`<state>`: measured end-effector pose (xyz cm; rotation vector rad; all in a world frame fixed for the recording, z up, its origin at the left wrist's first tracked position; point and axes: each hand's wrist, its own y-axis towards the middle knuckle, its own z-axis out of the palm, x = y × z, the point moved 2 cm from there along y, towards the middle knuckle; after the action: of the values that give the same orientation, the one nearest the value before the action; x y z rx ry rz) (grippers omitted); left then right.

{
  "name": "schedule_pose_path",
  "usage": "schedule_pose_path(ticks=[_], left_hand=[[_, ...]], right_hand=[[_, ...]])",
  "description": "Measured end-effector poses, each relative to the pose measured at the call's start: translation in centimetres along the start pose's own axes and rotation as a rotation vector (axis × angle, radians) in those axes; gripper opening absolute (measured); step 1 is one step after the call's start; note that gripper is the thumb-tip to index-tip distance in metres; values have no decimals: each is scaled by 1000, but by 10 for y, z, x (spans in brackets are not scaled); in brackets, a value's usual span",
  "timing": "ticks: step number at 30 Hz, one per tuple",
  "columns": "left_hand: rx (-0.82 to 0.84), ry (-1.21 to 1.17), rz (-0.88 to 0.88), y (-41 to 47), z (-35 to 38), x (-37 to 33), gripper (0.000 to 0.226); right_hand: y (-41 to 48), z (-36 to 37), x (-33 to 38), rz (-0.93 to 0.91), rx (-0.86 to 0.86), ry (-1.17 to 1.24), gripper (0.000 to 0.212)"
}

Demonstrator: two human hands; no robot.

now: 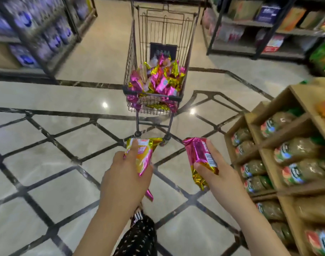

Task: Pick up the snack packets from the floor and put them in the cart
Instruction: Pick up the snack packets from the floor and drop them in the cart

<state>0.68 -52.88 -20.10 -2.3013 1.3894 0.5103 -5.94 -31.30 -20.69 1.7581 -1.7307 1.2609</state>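
A wire shopping cart [134, 52] stands ahead of me on the tiled floor, its basket holding a heap of pink and gold snack packets [158, 78]. My left hand [124, 178] grips a yellow and pink snack packet [146, 154], with a finger laid along its front. My right hand [219, 172] grips a pink packet with gold ends [199, 154], barcode side up. Both hands are held in front of me, below and short of the cart's near end.
A wooden shelf unit [280, 145] with green packaged goods stands close on my right. Metal shelving with blue packs [37, 34] is at the far left, and more shelves [259, 30] at the far right. My patterned trouser leg and shoe [139, 230] show between my arms.
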Motion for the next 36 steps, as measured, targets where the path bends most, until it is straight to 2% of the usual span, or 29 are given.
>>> schedule_pose_path(ticks=[4, 8, 12, 18, 26, 30, 36], left_hand=[[-27, 38, -9, 93, -24, 3, 75], [-58, 105, 4, 172, -48, -6, 69], [-68, 121, -22, 238, -53, -12, 69], [-17, 124, -22, 319, -27, -41, 67], [-7, 138, -63, 448, 5, -120, 68], [-62, 112, -76, 506, 6, -158, 66], [-65, 98, -104, 572, 3, -165, 68]], right_hand=[[88, 13, 48, -27, -15, -141, 68], [156, 28, 80, -13, -60, -163, 68], [207, 33, 91, 25, -36, -185, 68], [297, 7, 93, 54, -48, -167, 69], [443, -44, 101, -7, 42, -116, 68], [512, -69, 125, -53, 74, -177, 68], [594, -76, 164, -98, 51, -222, 69]])
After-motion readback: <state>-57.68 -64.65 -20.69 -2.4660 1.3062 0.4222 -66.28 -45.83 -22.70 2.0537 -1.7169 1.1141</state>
